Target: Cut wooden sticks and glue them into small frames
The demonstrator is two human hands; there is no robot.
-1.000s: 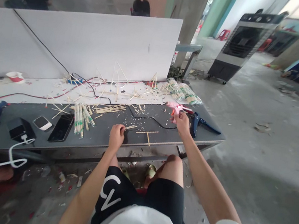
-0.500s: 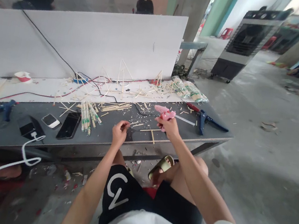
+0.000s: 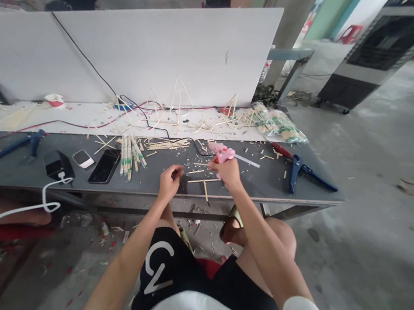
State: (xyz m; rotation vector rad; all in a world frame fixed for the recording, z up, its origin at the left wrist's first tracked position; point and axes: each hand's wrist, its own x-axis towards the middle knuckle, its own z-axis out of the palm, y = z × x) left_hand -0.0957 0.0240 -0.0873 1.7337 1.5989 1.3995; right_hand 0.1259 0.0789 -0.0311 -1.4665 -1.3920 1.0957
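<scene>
Right grip (image 3: 228, 173) clenched on pink hot-glue gun (image 3: 222, 153), just above dark surface (image 3: 253, 181). Left grip (image 3: 169, 181) pinched closed; whether it holds thin stick, cannot tell. Peaked stick frames (image 3: 181, 99) stand built on white strip (image 3: 78, 121); bundled loose sticks (image 3: 131, 156) remain unused.
</scene>
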